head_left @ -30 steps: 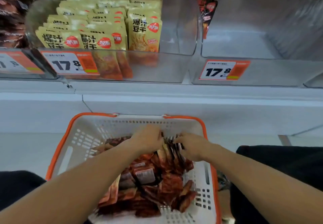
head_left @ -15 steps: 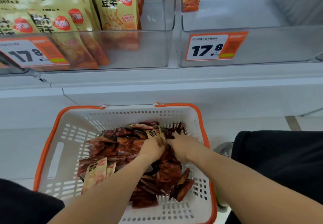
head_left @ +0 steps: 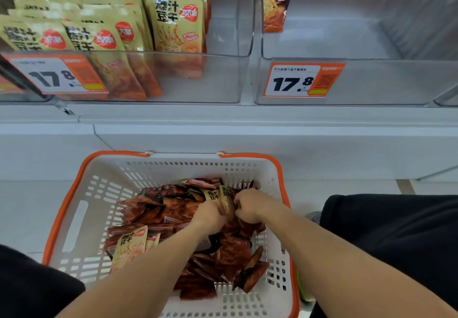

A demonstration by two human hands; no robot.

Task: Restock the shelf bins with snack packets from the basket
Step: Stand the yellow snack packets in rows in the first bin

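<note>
A white basket (head_left: 81, 218) with an orange rim is seen below the shelf (head_left: 223, 114), and a heap of dark red snack packets (head_left: 223, 250) is piled in it, with a few yellow packets (head_left: 131, 245) mixed in. Both hands are buried in the far side of the heap: the left hand (head_left: 210, 216) is curled around a small bunch of yellow packets (head_left: 219, 197) standing upright between the two hands, and the right hand (head_left: 249, 206) is closed with its fingers tucked against the same bunch and the red packets beside it; whether it truly grips them cannot be told. On the shelf above, the left clear bin (head_left: 223, 79) is filled across most of its width with upright yellow packets, a gap being left at its right end, while the right clear bin (head_left: 371, 82) is nearly bare, only one dark red packet (head_left: 276, 0) being seen at its back left corner. A price tag (head_left: 301, 79) is fixed to the front of the right bin, and another price tag (head_left: 59, 74) to the left one. The task is judged to be far from finished: most of the stock is left in the basket, the right bin is almost wholly to be filled, and a handful is only now being gathered.
</note>
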